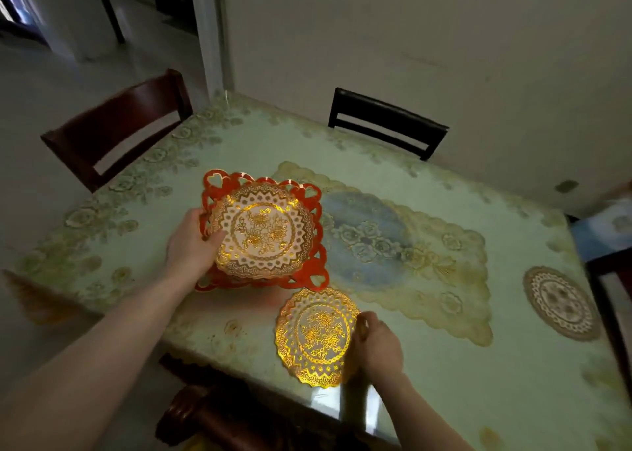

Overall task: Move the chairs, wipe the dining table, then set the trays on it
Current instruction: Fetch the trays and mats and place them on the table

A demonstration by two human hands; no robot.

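A stack of trays sits near the middle of the dining table (427, 382): a round gold-patterned tray (261, 230) nested in a red tray (313, 273) with heart cut-outs. My left hand (193, 242) grips the left rim of this stack, thumb on the gold tray. A second round gold tray (316, 336) is close to the table's near edge, tilted, and my right hand (374, 346) holds its right rim.
A brown wooden chair (113, 126) stands at the table's left side and a black chair (386, 122) at the far side by the wall. A blue floral mat (369, 238) and a small round doily (561, 302) lie on the tablecloth. Another chair (608, 279) is at the right edge.
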